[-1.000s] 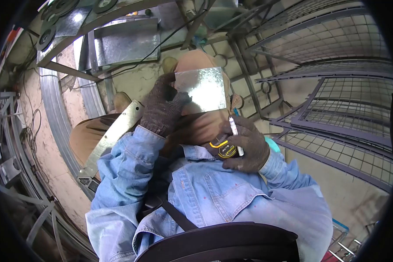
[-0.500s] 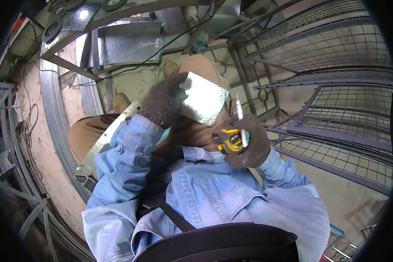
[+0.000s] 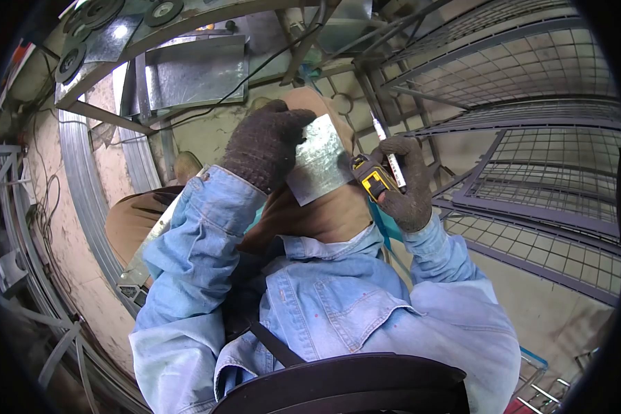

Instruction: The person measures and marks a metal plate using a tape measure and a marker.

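Note:
My left hand (image 3: 263,146), in a dark knit glove, grips the left edge of a small square of shiny sheet metal (image 3: 322,164) above my thigh. In my right hand (image 3: 410,193), gloved the same way, are a yellow and black tape measure (image 3: 376,183) and a slim white marker pen (image 3: 389,153). The pen points up and away from me, lying across the fingers. The tape measure's front end is right at the sheet's right edge.
Dark wire-mesh frames (image 3: 531,165) stand along the right. Ahead, a metal bench frame (image 3: 110,119) stands by a larger metal sheet (image 3: 196,72), with grinding discs (image 3: 164,11) on top. A black cable (image 3: 217,103) crosses there. Long metal profiles (image 3: 83,172) lie on the left floor.
The sheet has tilted, and its bright glare has faded. My right hand has moved up and slightly right, turning the tape measure's front end to the sheet's edge.

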### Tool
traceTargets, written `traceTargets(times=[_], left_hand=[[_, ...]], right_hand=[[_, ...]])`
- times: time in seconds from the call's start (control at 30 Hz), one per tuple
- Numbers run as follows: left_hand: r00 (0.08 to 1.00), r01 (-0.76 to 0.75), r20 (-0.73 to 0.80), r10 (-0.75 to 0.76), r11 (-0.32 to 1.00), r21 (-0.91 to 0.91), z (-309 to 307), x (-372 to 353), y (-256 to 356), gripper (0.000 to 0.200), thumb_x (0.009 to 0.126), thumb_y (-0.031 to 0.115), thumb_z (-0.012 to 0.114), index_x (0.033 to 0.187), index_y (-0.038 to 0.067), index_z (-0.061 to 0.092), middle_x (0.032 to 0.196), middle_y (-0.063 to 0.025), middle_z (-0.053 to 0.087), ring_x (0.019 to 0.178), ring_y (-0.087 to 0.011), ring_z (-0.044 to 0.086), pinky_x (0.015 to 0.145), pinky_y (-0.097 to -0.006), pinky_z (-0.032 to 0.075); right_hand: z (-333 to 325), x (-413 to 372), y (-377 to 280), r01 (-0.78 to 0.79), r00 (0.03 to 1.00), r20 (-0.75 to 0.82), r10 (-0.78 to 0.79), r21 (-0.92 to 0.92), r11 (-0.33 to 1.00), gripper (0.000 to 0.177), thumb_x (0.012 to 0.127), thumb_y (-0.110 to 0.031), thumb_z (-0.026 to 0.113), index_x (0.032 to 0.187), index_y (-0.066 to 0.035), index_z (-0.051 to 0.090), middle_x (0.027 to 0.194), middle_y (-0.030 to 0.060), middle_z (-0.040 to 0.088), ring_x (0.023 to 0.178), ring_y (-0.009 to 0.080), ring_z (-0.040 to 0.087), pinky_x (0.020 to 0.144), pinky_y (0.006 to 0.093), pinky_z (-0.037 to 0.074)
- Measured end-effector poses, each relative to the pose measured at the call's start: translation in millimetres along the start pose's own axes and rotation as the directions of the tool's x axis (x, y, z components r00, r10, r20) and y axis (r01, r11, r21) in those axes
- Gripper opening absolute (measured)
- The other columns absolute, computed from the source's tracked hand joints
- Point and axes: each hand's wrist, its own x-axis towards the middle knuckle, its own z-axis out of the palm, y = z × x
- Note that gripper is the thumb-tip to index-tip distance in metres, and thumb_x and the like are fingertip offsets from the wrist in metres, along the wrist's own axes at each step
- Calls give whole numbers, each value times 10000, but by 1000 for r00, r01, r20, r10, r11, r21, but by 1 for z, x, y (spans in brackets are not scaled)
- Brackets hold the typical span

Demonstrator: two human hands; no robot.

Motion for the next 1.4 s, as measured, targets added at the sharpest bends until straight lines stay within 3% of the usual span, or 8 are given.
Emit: traceTargets(times=[0.17, 0.37, 0.47, 0.53, 1.0, 1.13, 1.23, 1.4], left_hand=[[1000, -9, -12, 9, 1000, 4, -1, 0, 11, 228, 844, 101, 709, 1070, 81, 730, 896, -166, 639, 868, -391, 652, 750, -461, 542], [945, -222, -223, 241, 969, 106, -17, -4, 28, 284, 831, 34, 740, 1115, 46, 718, 989, -175, 661, 931, -351, 675, 823, -427, 560], [992, -84, -116, 45, 927, -365, -22, -7, 53, 369, 851, 37, 786, 1207, 29, 690, 1094, -128, 685, 1033, -241, 683, 935, -358, 555], [959, 282, 247, -140, 570, -772, -28, -11, 67, 453, 873, 86, 815, 1293, 37, 654, 1175, -81, 682, 1071, -156, 655, 1006, -319, 525], [996, 75, 88, -21, 734, -675, -35, -27, 57, 393, 871, -4, 763, 1251, 19, 665, 1161, -87, 721, 1033, -139, 679, 908, -308, 541], [944, 280, 95, -317, 613, -738, -43, -35, 32, 216, 836, -54, 709, 1040, -7, 655, 968, -75, 693, 922, -142, 679, 837, -293, 550], [930, 331, 82, -358, 724, -605, -46, -37, -3, 188, 848, -5, 726, 1022, -3, 652, 926, -62, 687, 876, -134, 667, 799, -284, 536], [921, 361, 66, -384, 775, -518, -12, -43, -26, 181, 854, 62, 772, 1001, 9, 681, 886, -60, 701, 856, -130, 662, 786, -286, 533]], right_hand=[[-5, 7, -2, 50, 997, 65, -41, -149, 987, 687, 673, -178, 829, 1267, -34, 514, 1089, 99, 582, 952, 177, 589, 849, 325, 514], [2, 18, -21, -66, 997, 35, 65, 28, 997, 664, 719, -126, 802, 1290, -26, 479, 1119, 124, 613, 986, 192, 650, 888, 344, 552], [4, 28, -39, 111, 992, 67, -104, -109, 988, 672, 727, -106, 804, 1307, -28, 474, 1138, 138, 637, 995, 201, 669, 865, 345, 561], [14, 31, -47, 144, 989, 50, -140, -112, 983, 653, 711, -94, 815, 1289, -37, 515, 1151, 144, 659, 1030, 224, 682, 868, 365, 565], [5, 68, -61, 303, 913, 333, -235, -170, 938, 654, 681, -182, 879, 1256, -65, 591, 1059, 130, 681, 921, 269, 727, 801, 386, 584], [-13, 89, -59, 155, 939, 342, -50, -289, 945, 595, 733, -200, 868, 1248, -59, 605, 1022, 128, 693, 929, 230, 725, 814, 369, 587], [-37, 103, -28, 151, 948, 318, 5, -463, 874, 567, 781, -176, 873, 1248, -62, 573, 1047, 82, 622, 933, 152, 587, 854, 338, 521], [-32, 105, -24, 133, 946, 321, 38, -495, 858, 579, 774, -254, 880, 1240, -53, 602, 1071, 111, 662, 953, 194, 661, 849, 347, 557]])
